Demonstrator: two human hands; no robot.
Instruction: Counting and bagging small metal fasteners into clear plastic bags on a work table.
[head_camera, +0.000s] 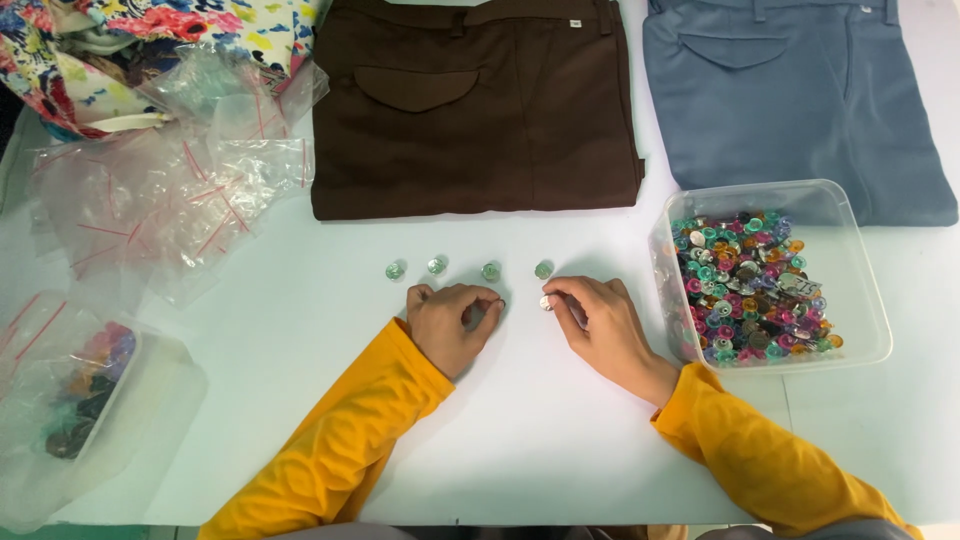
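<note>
The right hand (605, 330) is pinching what seems a small silvery button (546, 302) just below the row of green buttons (467, 269), while the left hand (450, 322), loosely curled, is resting beside it on the table (520, 430).

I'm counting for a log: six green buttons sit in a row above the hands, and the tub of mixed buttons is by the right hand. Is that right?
Not quite. The head view shows four green buttons in the row above the hands, not six. The rest holds: the tub of mixed buttons sits beside the right hand, with the left hand next to it.
</note>
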